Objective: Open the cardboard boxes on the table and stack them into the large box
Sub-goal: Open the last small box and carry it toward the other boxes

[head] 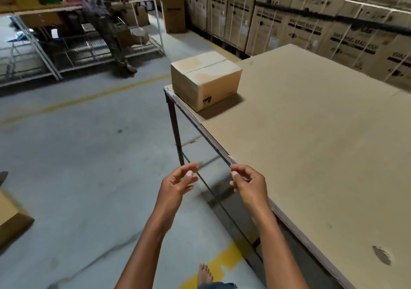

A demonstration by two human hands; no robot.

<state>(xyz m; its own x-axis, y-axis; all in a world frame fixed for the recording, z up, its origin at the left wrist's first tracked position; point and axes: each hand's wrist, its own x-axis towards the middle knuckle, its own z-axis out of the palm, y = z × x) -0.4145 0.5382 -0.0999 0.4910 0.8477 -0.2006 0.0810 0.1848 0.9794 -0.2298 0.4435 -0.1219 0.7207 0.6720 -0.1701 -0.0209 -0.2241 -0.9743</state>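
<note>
Lining the back wall, stacked washing-machine cartons (311, 21) face a grey concrete floor (77, 144) with yellow lines. Metal shelving (66, 43) stands far left, another person (104, 21) beside it. A table (311, 144) topped with cardboard sheeting carries one closed cardboard box (204, 79) at its far corner. Near the table's front edge, the left hand (178, 186) and right hand (249, 184) hover loosely curled, empty.

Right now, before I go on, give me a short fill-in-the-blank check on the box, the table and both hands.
1. The cardboard box sits near a ____ of the table.
2. The top flaps of the box are ____.
3. The left hand and the right hand hold ____.
4. The hand above the table's edge is the ____ one.

Missing words: corner; closed; nothing; right
</note>
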